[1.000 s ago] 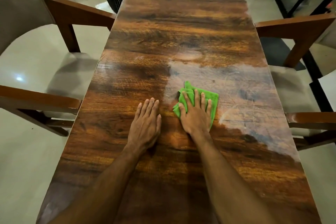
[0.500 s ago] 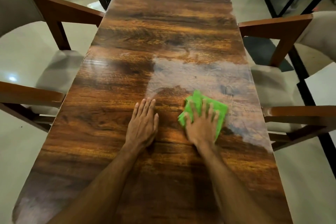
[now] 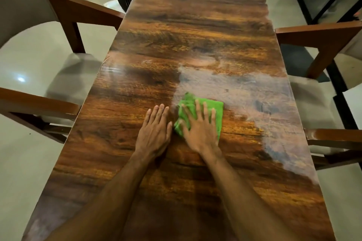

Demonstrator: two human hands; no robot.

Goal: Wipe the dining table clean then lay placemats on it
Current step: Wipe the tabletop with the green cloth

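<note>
1. Since half a second ago, my right hand (image 3: 199, 127) has slid the cloth (image 3: 201, 111) leftward; it now lies just beside my left hand (image 3: 154, 131).
2. Right fingers (image 3: 197, 107) are spread flat, pressing the green cloth onto the tabletop (image 3: 195, 25), not clenched.
3. Left fingers lie flat and together on bare wood, holding nothing.
4. Both hands sit mid-width, well apart from either long edge.
5. Open tabletop stretches ahead to the far edge.
6. Chairs (image 3: 323, 35) flank both sides.

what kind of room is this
Most likely a home dining room: a long wooden dining table with upholstered wooden armchairs along both sides, on a glossy tiled floor.
</note>
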